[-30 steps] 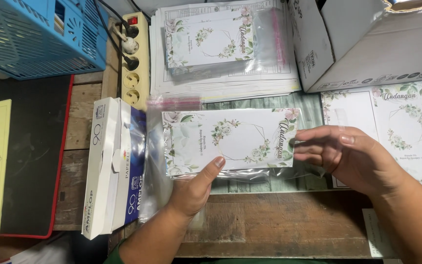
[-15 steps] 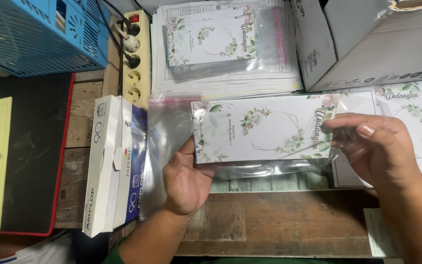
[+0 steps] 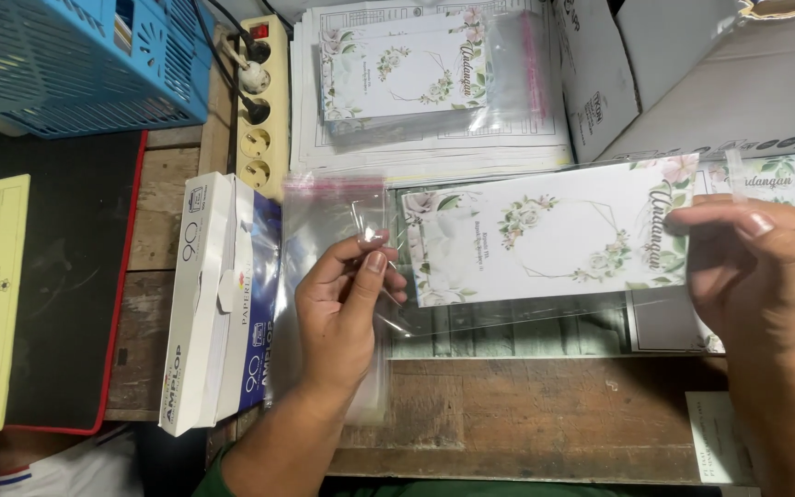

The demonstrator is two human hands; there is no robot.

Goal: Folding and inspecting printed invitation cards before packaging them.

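Floral invitation card (image 3: 545, 241) lies flat at centre, partly inside a clear plastic sleeve (image 3: 342, 230) whose open end points to 9 o'clock. Right hand (image 3: 766, 276), at 3 o'clock, pinches the card's right edge. Left hand (image 3: 347, 308), at 8 o'clock, grips the sleeve mouth between thumb and fingers. White envelope box (image 3: 209, 304) sits at 9 o'clock; power strip (image 3: 258, 101) at 11 o'clock.

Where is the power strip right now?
The cream power strip lies at the upper left of the head view, between the blue basket and the paper stack.
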